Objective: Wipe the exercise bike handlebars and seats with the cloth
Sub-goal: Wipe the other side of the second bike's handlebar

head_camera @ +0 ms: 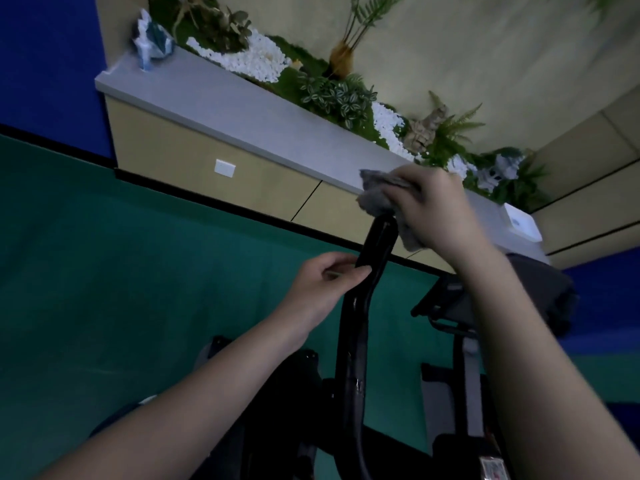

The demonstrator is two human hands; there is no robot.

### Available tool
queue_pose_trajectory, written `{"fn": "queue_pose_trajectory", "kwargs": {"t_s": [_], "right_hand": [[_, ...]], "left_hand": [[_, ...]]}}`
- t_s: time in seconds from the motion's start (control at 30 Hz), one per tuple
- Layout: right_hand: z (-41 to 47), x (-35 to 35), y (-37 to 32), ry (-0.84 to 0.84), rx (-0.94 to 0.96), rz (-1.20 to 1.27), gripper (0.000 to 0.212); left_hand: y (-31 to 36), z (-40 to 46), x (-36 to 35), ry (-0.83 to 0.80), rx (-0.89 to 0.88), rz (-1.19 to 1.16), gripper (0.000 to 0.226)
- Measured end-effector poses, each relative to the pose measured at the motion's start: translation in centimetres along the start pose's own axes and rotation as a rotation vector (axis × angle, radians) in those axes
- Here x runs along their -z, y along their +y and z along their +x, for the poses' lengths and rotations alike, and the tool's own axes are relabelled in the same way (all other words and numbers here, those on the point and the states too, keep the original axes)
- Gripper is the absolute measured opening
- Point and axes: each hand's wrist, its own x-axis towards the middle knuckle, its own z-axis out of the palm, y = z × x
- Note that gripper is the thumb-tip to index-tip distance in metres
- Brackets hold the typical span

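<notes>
A grey cloth (379, 199) is gripped in the curled right hand (436, 209) and pressed over the top end of the black handlebar (375, 251); lower down, the bar is pinched by the left hand (325, 289); behind, a planter ledge (242, 109) is seen above green flooring (138, 254).

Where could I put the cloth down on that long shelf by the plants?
The grey ledge is bare along its front, between the blue-white ornament and the right hand holding the cloth. Behind, plants and white pebbles crowd it.
</notes>
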Motion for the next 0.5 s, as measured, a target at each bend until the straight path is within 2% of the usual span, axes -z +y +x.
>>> {"fn": "queue_pose_trajectory", "kwargs": {"t_s": [0.17,0.3,0.37,0.5], "right_hand": [[-3.8,-2.3,-1.0,0.184,-0.379,0.250,0.016],[-6.1,-5.0,-2.2,0.370,-0.596,0.443,0.026],[-7.2,-6.3,-2.8,0.395,-0.669,0.454,0.028],[-10.1,-7.6,-3.7,0.338,-0.733,0.474,0.022]], "left_hand": [[0.8,0.8,-0.3,-0.035,-0.001,0.120,0.019],[1.3,1.2,0.5,-0.117,-0.010,0.183,0.009],[1.6,1.4,1.1,-0.185,-0.004,0.201,0.010],[2.1,2.3,2.1,-0.249,0.014,0.245,0.009]]}}
